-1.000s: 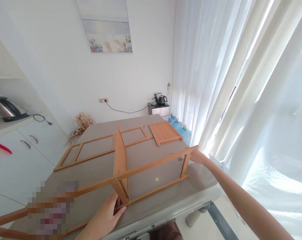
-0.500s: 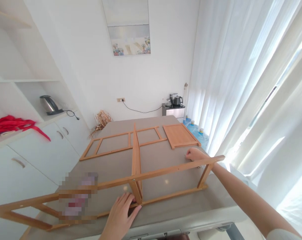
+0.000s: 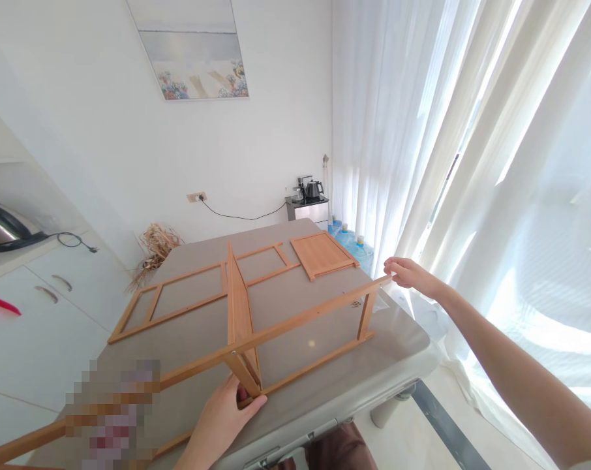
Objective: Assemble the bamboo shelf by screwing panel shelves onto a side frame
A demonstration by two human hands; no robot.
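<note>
A wooden frame (image 3: 305, 317) stands on its long edge along the near side of the table. A wooden panel (image 3: 240, 307) joins it at the middle and reaches away from me. My left hand (image 3: 229, 408) is closed around the low part of the joint between panel and frame, its thumb in front and some fingers hidden behind the wood. At the right end of the frame's upper rail is my right hand (image 3: 413, 275), its fingers bent and closed on the rail end.
On the grey table (image 3: 295, 352) lie a second wooden frame (image 3: 188, 297) and a flat wooden panel (image 3: 323, 253). Small parts (image 3: 355, 303) lie near the right edge. Dried plants (image 3: 158, 245) stand beyond the left side; a kettle (image 3: 4, 225) is on the cabinet. A blurred patch hides part of the left.
My right hand has risen from the table top behind the rail and moved out to the rail's right end. My left hand stays at the joint. The view has turned right.
</note>
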